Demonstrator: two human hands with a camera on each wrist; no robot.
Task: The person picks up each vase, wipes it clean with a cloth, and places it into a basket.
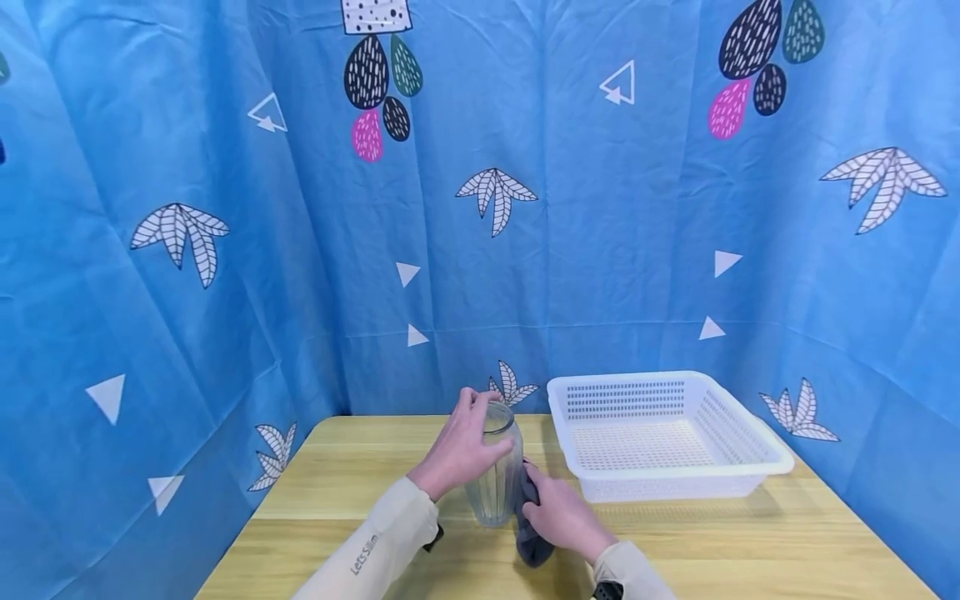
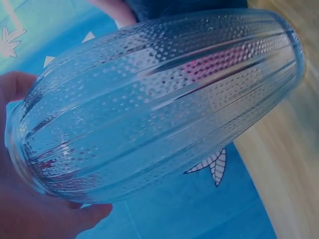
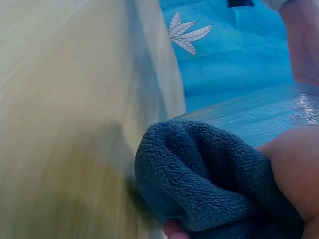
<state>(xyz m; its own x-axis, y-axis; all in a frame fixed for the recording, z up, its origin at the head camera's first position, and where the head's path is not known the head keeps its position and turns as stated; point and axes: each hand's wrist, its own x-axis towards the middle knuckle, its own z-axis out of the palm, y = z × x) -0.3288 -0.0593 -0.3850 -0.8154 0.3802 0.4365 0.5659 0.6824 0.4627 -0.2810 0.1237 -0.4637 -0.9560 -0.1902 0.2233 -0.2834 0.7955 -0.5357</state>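
Note:
A clear glass vase with ribbed, dotted sides stands on the wooden table in the head view. My left hand grips it around the top rim, thumb on the near side and fingers across the far side. In the left wrist view the vase fills most of the picture. My right hand holds a bunched dark grey-blue towel against the vase's right side. Up close in the right wrist view, the fluffy towel hangs in folds from that hand and overlaps the glass.
A white plastic basket with slotted walls stands at the back right of the wooden table. Behind and on both sides hangs a blue patterned curtain.

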